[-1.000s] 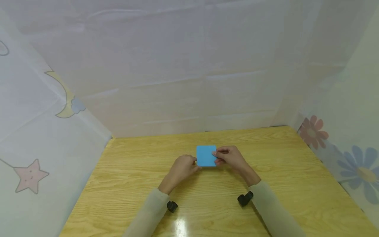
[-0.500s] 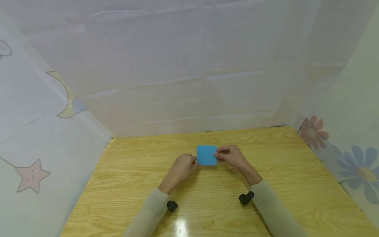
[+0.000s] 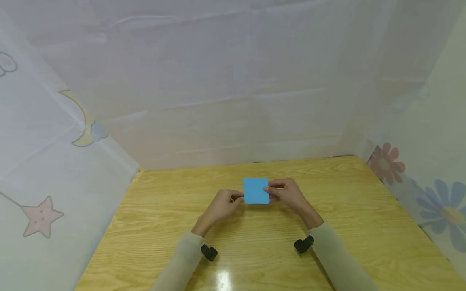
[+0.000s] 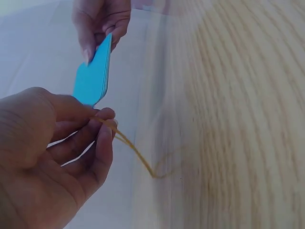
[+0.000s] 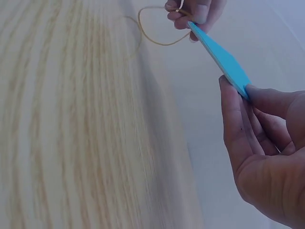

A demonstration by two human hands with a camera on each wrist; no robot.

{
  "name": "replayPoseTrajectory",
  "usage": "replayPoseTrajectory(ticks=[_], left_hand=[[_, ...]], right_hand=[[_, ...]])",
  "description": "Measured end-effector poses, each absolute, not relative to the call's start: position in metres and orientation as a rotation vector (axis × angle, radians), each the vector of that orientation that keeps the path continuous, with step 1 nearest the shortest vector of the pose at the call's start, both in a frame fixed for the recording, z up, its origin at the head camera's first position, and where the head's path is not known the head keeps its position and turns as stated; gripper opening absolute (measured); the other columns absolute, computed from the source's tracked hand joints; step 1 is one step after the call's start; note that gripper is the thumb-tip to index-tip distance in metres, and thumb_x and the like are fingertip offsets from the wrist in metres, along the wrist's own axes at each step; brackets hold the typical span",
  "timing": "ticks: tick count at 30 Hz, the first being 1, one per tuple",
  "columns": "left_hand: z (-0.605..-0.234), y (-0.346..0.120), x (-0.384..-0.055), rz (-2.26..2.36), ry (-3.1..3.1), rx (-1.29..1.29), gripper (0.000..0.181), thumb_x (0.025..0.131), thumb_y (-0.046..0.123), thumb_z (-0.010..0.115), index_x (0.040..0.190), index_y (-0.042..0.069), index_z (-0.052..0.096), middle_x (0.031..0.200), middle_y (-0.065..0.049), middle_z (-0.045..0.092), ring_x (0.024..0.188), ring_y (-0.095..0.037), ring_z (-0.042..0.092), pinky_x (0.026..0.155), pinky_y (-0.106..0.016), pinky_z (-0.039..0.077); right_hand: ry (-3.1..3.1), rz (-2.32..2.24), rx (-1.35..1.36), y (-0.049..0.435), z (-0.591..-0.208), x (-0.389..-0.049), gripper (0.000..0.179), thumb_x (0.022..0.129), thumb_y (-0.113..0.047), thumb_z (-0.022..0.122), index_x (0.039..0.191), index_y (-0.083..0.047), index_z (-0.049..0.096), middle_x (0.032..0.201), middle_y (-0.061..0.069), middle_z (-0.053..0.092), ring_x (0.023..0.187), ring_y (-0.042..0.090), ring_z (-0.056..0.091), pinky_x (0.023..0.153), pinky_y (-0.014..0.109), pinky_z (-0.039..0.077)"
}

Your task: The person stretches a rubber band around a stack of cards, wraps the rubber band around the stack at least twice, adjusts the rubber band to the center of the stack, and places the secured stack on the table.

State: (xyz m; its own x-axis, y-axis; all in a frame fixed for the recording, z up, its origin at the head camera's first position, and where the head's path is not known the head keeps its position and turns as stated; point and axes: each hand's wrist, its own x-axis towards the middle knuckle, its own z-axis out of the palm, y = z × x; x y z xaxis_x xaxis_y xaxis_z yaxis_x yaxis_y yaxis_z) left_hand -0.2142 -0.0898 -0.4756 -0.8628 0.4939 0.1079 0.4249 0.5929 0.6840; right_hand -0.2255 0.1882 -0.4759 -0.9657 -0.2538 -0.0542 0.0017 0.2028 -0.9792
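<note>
A thin stack of blue cards [image 3: 256,190] with rounded corners is held above the table, its layered edge showing in both wrist views. My right hand [image 3: 291,196] pinches the stack at its right side, thumb on the face and fingers behind. At the opposite edge, my left hand [image 3: 221,207] pinches a thin yellowish elastic band [image 4: 138,152] between thumb and fingertips. The band hangs in a loose loop [image 5: 162,45] beside the cards. Whether the left fingertips touch the cards is hard to tell.
The wood-grain table [image 3: 174,234] spreads under both arms. A pale cloth backdrop [image 3: 204,81] rises at the table's far edge and both sides. Each wrist carries a small black camera, seen on the left [image 3: 209,252] and right [image 3: 303,244].
The left thumb has shifted from the cards' lower left corner to beside their left edge. The cards have moved slightly right with the right hand, which keeps its pinch.
</note>
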Motion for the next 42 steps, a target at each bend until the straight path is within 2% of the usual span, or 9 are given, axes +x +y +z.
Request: replayPoseTrajectory(ticks=[4, 8, 10, 13, 18, 22, 26, 35, 42], left_hand=[[-0.473, -0.096, -0.219, 1.199, 2.720, 0.772, 0.025, 0.107, 0.013, 0.061, 0.128, 0.006, 0.073, 0.114, -0.009, 0.080, 0.097, -0.023, 0.075, 0.079, -0.027, 0.061], [-0.469, -0.100, -0.222, 1.263, 2.716, 0.704, 0.029, 0.107, 0.011, 0.061, 0.133, 0.000, 0.065, 0.108, -0.012, 0.081, 0.096, -0.032, 0.076, 0.069, -0.026, 0.058], [-0.466, -0.102, -0.223, 1.274, 2.731, 0.643, 0.029, 0.108, 0.012, 0.060, 0.134, -0.001, 0.064, 0.109, -0.011, 0.081, 0.098, -0.032, 0.076, 0.067, -0.026, 0.057], [-0.461, -0.103, -0.225, 1.270, 2.779, 0.569, 0.026, 0.108, 0.012, 0.060, 0.129, 0.000, 0.069, 0.110, -0.009, 0.081, 0.100, -0.028, 0.076, 0.071, -0.029, 0.060], [-0.457, -0.103, -0.228, 1.327, 2.801, 0.505, 0.019, 0.106, 0.011, 0.063, 0.119, 0.003, 0.074, 0.109, -0.013, 0.081, 0.098, -0.024, 0.076, 0.081, -0.037, 0.063], [-0.458, -0.102, -0.228, 1.408, 2.763, 0.481, 0.015, 0.105, 0.010, 0.063, 0.115, 0.005, 0.074, 0.107, -0.018, 0.079, 0.096, -0.028, 0.075, 0.080, -0.038, 0.063], [-0.459, -0.101, -0.228, 1.470, 2.734, 0.465, 0.014, 0.105, 0.010, 0.063, 0.114, 0.007, 0.073, 0.106, -0.017, 0.079, 0.097, -0.036, 0.075, 0.077, -0.035, 0.062], [-0.457, -0.098, -0.229, 1.536, 2.755, 0.420, 0.019, 0.106, 0.012, 0.063, 0.119, 0.003, 0.073, 0.105, -0.015, 0.081, 0.096, -0.036, 0.077, 0.077, -0.035, 0.063], [-0.459, -0.096, -0.231, 1.568, 2.749, 0.452, 0.018, 0.105, 0.014, 0.066, 0.117, 0.005, 0.074, 0.104, -0.012, 0.082, 0.093, -0.031, 0.078, 0.077, -0.031, 0.064]], right_hand=[[2.260, -1.858, -0.240, 0.190, -0.476, -0.223, 0.045, 0.102, -0.018, 0.071, 0.135, 0.012, 0.064, 0.120, 0.028, 0.074, 0.083, 0.017, 0.078, 0.088, 0.051, 0.064], [2.259, -1.844, -0.236, 0.191, -0.478, -0.221, 0.042, 0.101, -0.018, 0.073, 0.131, 0.011, 0.067, 0.114, 0.023, 0.076, 0.081, 0.017, 0.077, 0.084, 0.045, 0.066], [2.253, -1.839, -0.235, 0.191, -0.479, -0.220, 0.042, 0.101, -0.018, 0.073, 0.131, 0.011, 0.067, 0.112, 0.020, 0.076, 0.080, 0.016, 0.076, 0.082, 0.043, 0.066], [2.229, -1.847, -0.235, 0.190, -0.480, -0.219, 0.044, 0.101, -0.018, 0.073, 0.133, 0.012, 0.065, 0.109, 0.018, 0.075, 0.080, 0.015, 0.075, 0.082, 0.041, 0.066], [2.189, -1.865, -0.214, 0.189, -0.481, -0.217, 0.045, 0.101, -0.018, 0.072, 0.134, 0.013, 0.064, 0.106, 0.013, 0.075, 0.080, 0.014, 0.073, 0.081, 0.036, 0.066], [2.162, -1.870, -0.221, 0.186, -0.484, -0.215, 0.043, 0.101, -0.017, 0.072, 0.131, 0.013, 0.066, 0.103, 0.007, 0.077, 0.080, 0.013, 0.074, 0.084, 0.042, 0.066], [2.124, -1.896, -0.240, 0.184, -0.487, -0.214, 0.039, 0.101, -0.014, 0.071, 0.128, 0.014, 0.067, 0.100, 0.006, 0.079, 0.078, 0.013, 0.076, 0.086, 0.049, 0.065], [2.062, -1.924, -0.213, 0.184, -0.490, -0.214, 0.044, 0.101, -0.014, 0.071, 0.131, 0.017, 0.063, 0.099, 0.008, 0.080, 0.080, 0.015, 0.078, 0.085, 0.046, 0.066], [2.038, -1.910, -0.214, 0.183, -0.493, -0.213, 0.046, 0.102, -0.014, 0.070, 0.136, 0.017, 0.059, 0.102, 0.007, 0.076, 0.080, 0.014, 0.075, 0.085, 0.044, 0.066]])
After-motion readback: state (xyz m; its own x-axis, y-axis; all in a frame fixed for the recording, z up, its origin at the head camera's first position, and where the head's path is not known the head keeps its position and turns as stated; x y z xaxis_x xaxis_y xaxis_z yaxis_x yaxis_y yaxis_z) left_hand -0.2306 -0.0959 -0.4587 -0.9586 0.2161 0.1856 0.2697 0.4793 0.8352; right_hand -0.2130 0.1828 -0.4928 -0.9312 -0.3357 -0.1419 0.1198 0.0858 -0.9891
